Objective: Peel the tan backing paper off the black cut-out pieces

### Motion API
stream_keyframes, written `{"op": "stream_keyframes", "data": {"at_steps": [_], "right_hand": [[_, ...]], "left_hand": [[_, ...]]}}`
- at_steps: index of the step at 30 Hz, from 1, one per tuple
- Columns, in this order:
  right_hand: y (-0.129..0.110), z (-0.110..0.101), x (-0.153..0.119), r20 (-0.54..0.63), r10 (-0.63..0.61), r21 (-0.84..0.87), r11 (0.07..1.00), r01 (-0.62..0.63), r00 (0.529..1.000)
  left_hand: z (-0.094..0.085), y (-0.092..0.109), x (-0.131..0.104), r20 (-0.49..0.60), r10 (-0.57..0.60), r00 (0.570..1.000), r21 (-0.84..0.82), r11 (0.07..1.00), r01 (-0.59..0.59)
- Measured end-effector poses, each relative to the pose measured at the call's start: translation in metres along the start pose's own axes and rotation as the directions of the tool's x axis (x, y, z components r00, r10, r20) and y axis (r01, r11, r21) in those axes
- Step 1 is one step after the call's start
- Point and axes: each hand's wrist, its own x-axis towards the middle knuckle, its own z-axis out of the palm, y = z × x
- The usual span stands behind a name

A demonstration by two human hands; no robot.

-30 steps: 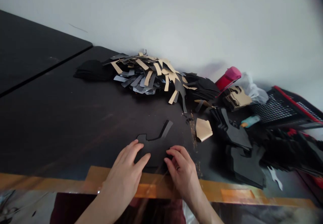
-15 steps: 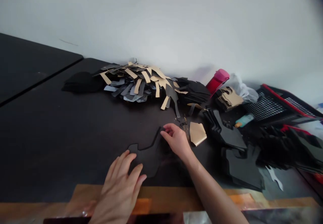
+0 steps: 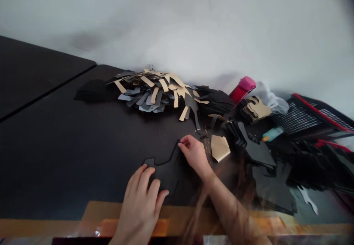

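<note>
A dark, flat cut-out piece [image 3: 167, 173] with a notched upper edge lies on the black tabletop in front of me. My left hand [image 3: 143, 191] rests on its left side, fingers spread and lying over the edge. At the piece's upper right tip, my right hand [image 3: 193, 153] pinches the narrow end between thumb and fingertips. A tan piece with a curled lower edge [image 3: 220, 148] lies just right of my right hand, beside dark and tan crumbs.
Against the wall is a heap of tan and grey strips [image 3: 163, 90], flanked by black stacks. To the right are a pink-capped red bottle [image 3: 243, 89], tan pieces [image 3: 256, 108], a mesh basket [image 3: 300, 116], a small teal bottle [image 3: 273, 133] and stacked dark cut-outs [image 3: 272, 186].
The view has shifted slightly, so most things appear a little further right. Both hands keep nearly the same places on the cut-out piece. Blurred strands now cross near my right forearm.
</note>
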Motion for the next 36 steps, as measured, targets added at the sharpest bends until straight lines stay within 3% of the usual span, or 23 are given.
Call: {"op": "stream_keyframes", "data": {"at_steps": [4,9,13,19,22,24,27,29,31,33,36], "right_hand": [[-0.001,-0.002,0.002,-0.025,-0.013,-0.076,0.997,0.011,1.0],[-0.004,-0.005,0.005,0.001,-0.022,-0.108,0.994,0.022,1.0],[-0.005,-0.004,0.011,0.022,-0.013,-0.058,0.998,0.014,1.0],[-0.005,-0.007,0.013,0.116,0.014,0.228,0.973,-0.04,0.993],[-0.014,-0.015,0.007,0.168,-0.016,0.447,0.893,-0.062,0.986],[-0.023,-0.021,0.003,0.168,-0.034,0.569,0.819,-0.069,0.985],[-0.039,-0.028,-0.002,0.115,-0.032,0.689,0.723,-0.056,0.993],[-0.048,-0.029,-0.008,0.058,-0.015,0.739,0.673,-0.033,0.998],[-0.054,-0.027,-0.017,0.054,0.006,0.79,0.611,-0.046,0.999],[-0.057,-0.024,-0.029,0.176,0.001,0.807,0.572,-0.145,0.984],[-0.053,-0.018,-0.048,0.383,-0.004,0.761,0.567,-0.314,0.924]], "left_hand": [[-0.001,0.004,0.001,0.043,-0.051,0.998,0.068,0.996,0.048],[-0.003,0.013,0.006,0.109,-0.03,0.994,0.199,0.98,0.008],[-0.008,0.019,0.012,0.144,-0.111,0.983,0.172,0.981,0.086],[-0.008,0.006,0.013,0.132,-0.128,0.983,0.121,0.986,0.112],[-0.008,-0.006,0.011,0.119,-0.141,0.983,0.039,0.99,0.138],[-0.011,-0.012,0.012,0.128,-0.194,0.973,-0.116,0.971,0.209],[-0.019,-0.018,0.015,0.159,-0.375,0.913,-0.447,0.798,0.405],[-0.024,-0.019,0.018,0.241,-0.492,0.836,-0.658,0.55,0.514],[-0.028,-0.017,0.02,0.378,-0.52,0.766,-0.783,0.261,0.564],[-0.031,-0.014,0.021,0.478,-0.499,0.723,-0.817,0.049,0.575],[-0.033,-0.009,0.018,0.501,-0.513,0.697,-0.831,-0.06,0.553]]}}
